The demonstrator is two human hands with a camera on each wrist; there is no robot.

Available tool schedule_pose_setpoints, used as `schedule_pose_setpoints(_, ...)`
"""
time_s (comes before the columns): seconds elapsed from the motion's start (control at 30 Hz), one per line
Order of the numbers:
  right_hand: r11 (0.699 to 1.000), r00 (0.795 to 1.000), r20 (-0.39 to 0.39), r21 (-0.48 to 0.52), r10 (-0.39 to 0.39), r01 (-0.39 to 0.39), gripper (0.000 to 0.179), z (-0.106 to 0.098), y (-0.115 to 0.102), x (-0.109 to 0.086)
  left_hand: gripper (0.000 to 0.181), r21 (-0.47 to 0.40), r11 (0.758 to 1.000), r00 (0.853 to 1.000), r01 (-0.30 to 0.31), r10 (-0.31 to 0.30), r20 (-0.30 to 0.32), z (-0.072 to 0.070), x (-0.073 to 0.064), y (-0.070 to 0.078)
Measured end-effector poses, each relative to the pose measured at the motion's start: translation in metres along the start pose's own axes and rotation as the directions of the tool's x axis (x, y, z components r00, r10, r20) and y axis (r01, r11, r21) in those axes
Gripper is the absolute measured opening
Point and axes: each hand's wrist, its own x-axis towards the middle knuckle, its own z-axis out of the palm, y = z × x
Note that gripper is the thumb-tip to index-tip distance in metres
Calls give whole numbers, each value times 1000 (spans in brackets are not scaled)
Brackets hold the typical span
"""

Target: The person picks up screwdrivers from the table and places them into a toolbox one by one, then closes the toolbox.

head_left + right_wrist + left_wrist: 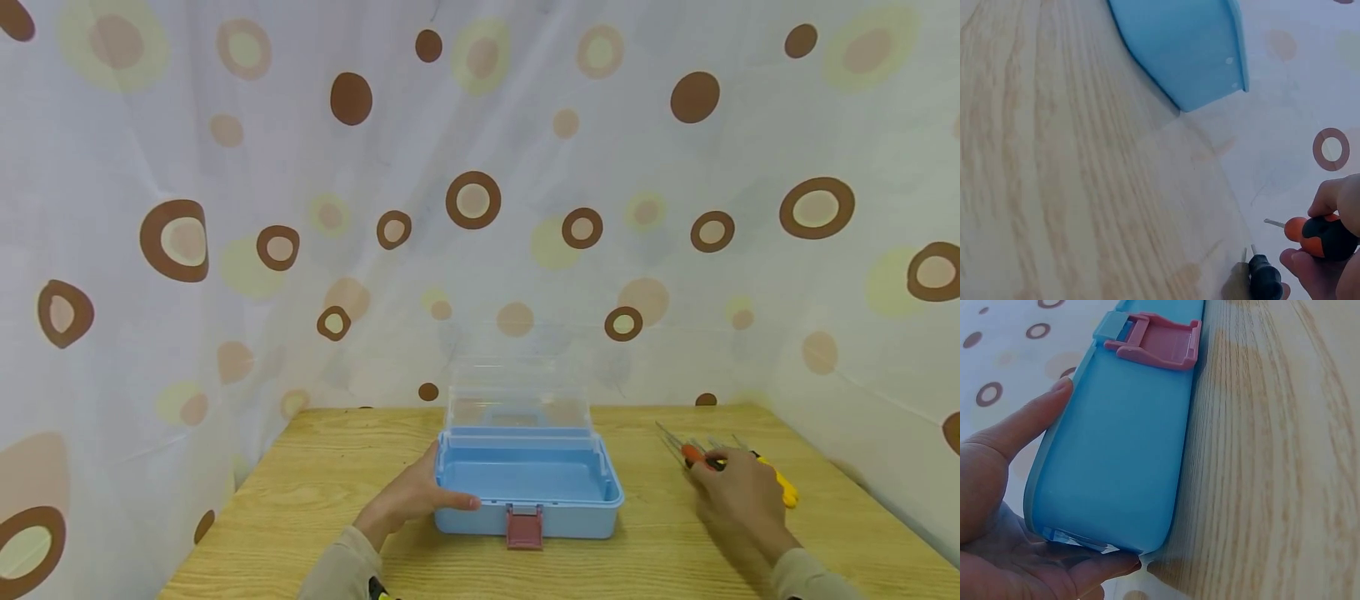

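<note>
A light blue plastic box stands on the table, its clear lid raised at the back and its pink latch hanging down in front. My left hand holds the box's left end, thumb along the front rim and fingers around the side. To the right of the box, my right hand grips a screwdriver by its orange and black handle. Just below that one in the right wrist view is a black-handled tool, close to the fingers. The inside of the box looks bare.
Beyond the right hand lie several thin metal shafts and a yellow-handled tool, partly hidden by the hand. The wooden table ends at a dotted curtain behind and at both sides.
</note>
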Motion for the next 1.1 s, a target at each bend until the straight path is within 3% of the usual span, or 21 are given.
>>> schedule_pose_setpoints(0.13,986,999,17,161,45,-48,46,-6,-2,3,121,8,1000,1000,3,-3,0,0,0,-1)
schedule_pose_setpoints(0.2,954,994,55,279,94,-106,51,-9,-4,3,121,13,1000,1000,9,-9,2,-1,0,-1)
schedule_pose_setpoints(0.33,813,975,146,538,169,-222,52,-15,-7,3,121,25,1000,1000,20,-20,0,-1,-1,0)
schedule_pose_setpoints(0.43,666,957,220,687,191,-291,26,-19,-8,2,121,27,999,1000,22,-22,1,-1,-1,-1)
schedule_pose_setpoints(0.5,589,949,255,744,184,-314,11,-21,-9,1,121,25,999,1000,24,-24,4,-1,0,-1)
schedule_pose_setpoints(0.6,498,942,297,800,153,-333,15,-24,-9,0,121,21,1000,1000,23,-23,8,-1,-1,-1)
schedule_pose_setpoints(0.63,482,942,303,811,141,-333,16,-25,-10,-1,121,20,1000,1000,22,-22,9,-1,-1,-1)
schedule_pose_setpoints(0.7,457,940,319,823,120,-338,16,-27,-11,-2,123,21,1000,1000,22,-22,10,-1,-1,-2)
schedule_pose_setpoints(0.93,475,953,304,837,7,-271,12,-28,-26,-3,120,48,998,999,39,-39,-4,-3,-6,-2)
schedule_pose_setpoints(1.1,456,956,280,864,-83,-213,16,-27,-37,-4,122,52,998,999,35,-35,-1,-2,-4,-1)
